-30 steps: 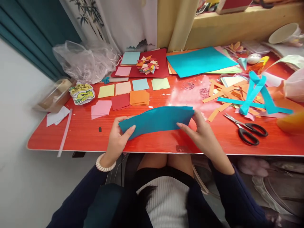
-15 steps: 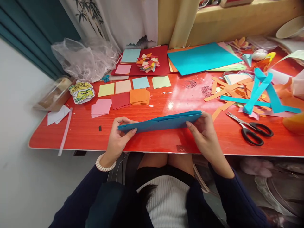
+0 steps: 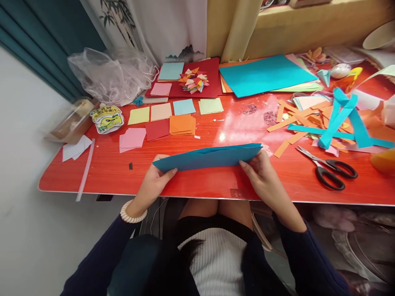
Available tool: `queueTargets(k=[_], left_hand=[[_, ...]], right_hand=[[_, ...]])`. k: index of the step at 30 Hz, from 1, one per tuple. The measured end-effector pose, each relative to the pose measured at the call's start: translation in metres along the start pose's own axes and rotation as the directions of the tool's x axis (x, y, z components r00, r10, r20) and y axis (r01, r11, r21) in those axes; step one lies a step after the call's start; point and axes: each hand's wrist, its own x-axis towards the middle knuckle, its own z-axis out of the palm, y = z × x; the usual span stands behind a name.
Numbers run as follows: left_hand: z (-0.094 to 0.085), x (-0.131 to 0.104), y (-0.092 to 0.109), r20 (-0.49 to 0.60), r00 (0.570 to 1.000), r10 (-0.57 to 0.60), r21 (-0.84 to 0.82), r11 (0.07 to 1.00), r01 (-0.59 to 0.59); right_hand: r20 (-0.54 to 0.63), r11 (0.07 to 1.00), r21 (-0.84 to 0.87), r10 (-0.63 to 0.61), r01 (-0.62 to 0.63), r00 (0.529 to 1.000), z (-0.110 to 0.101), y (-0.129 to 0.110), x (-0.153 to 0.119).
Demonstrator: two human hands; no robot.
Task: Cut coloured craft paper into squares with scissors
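A folded blue sheet of paper is held lengthwise above the front part of the red table, its layers slightly parted along the upper edge. My left hand pinches its left end, thumb in front and the other fingers behind. At the other end, my right hand grips the paper the same way, with the fingers partly hidden behind it. Scissors with black handles lie to the right of my right hand. Small square paper stacks, among them orange, dark red and pink, lie beyond my left hand.
Orange and blue paper strips are heaped at the right. Large coloured sheets lie at the back, beside a folded-paper ring on red card. A clear plastic bag and a box stand at the left.
The parted layers of the blue paper have come closer together at the upper edge. Both hands keep their hold, the right one shifting very slightly. The view has moved a little.
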Motion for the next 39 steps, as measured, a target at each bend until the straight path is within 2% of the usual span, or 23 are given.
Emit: queueTargets(k=[5,8,13,19,23,29,35,39], left_hand=[[0.002,-0.003,0.001,0.021,1.000,-0.010,0.030,1.000,0.010],[0.005,-0.005,0.008,0.004,0.999,-0.046,0.052,0.998,0.046],[0.006,-0.008,0.015,-0.050,0.998,-0.030,0.076,0.997,0.034],[0.002,-0.014,0.014,0.004,0.999,-0.042,0.201,0.979,0.041],[0.002,-0.018,0.014,0.071,0.997,-0.034,0.254,0.967,0.015],[0.003,-0.017,0.015,0.046,0.998,-0.041,0.313,0.949,0.024],[0.001,-0.017,0.009,-0.060,0.998,0.030,0.185,0.983,-0.019],[-0.001,-0.019,0.010,-0.078,0.997,0.016,0.211,0.978,0.001]], right_hand=[[0.014,0.993,-0.110,0.045,-0.043,0.999,-0.002,-0.002,-0.001],[-0.002,0.988,-0.149,0.052,-0.052,0.999,-0.002,-0.005,-0.004],[-0.007,0.978,-0.206,0.037,-0.037,0.999,-0.003,-0.010,-0.008],[0.017,0.950,-0.303,0.087,-0.078,0.996,-0.004,-0.013,-0.010],[-0.021,0.941,-0.326,0.088,-0.090,0.996,-0.004,-0.012,-0.013],[0.017,0.940,-0.341,0.040,-0.032,0.999,-0.003,-0.013,-0.014],[-0.050,0.930,-0.365,0.024,-0.040,0.998,-0.002,-0.011,-0.016],[-0.037,0.928,-0.372,-0.005,-0.009,0.999,-0.004,-0.013,-0.016]])
